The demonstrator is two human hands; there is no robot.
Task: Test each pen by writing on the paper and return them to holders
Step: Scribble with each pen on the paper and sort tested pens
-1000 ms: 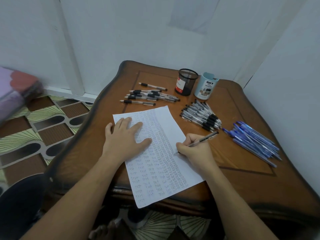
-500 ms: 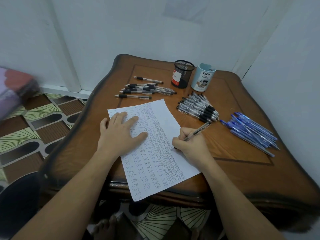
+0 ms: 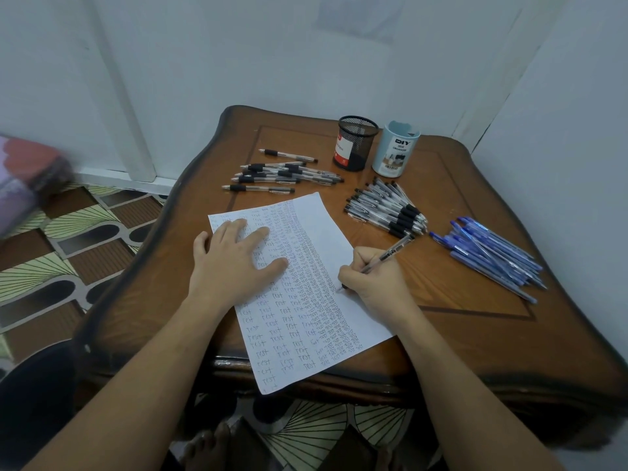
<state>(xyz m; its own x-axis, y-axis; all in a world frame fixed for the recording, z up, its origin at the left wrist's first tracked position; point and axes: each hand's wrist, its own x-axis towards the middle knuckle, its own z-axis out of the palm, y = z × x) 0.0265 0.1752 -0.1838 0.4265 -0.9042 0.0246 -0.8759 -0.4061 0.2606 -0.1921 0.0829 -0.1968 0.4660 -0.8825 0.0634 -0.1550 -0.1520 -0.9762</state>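
The right hand (image 3: 377,283) grips a clear pen (image 3: 385,257) with a black grip, its fingers (image 3: 355,270) curled round the barrel and the tip down on the paper (image 3: 319,226), at the edge of the blank strip just right of the dense columns of "test". The left hand (image 3: 234,260) lies flat on the upper left of the sheet, fingers straight and spread, holding nothing, only pressing the paper to the tabletop (image 3: 458,334). The step in hand looks like the writing test of this 1 pen. To do it well, the left palm should pin the sheet, since its near corner reaches past the tabletop's edge and could slide; the word should be small and land in the white strip, not over existing marks, so a faint or skipping line can be read. Light, even pressure is enough. 3 groups of pens lie loose: black-grip pens (image 3: 282,171) behind the paper, a pile (image 3: 387,209) to its right, and blue pens (image 3: 492,253) further right. The 2 holders, a black mesh cup (image 3: 356,142) and a pale blue cup (image 3: 396,149), stand at the back, and no pens stick out of either, so most of the returning seems left to do.
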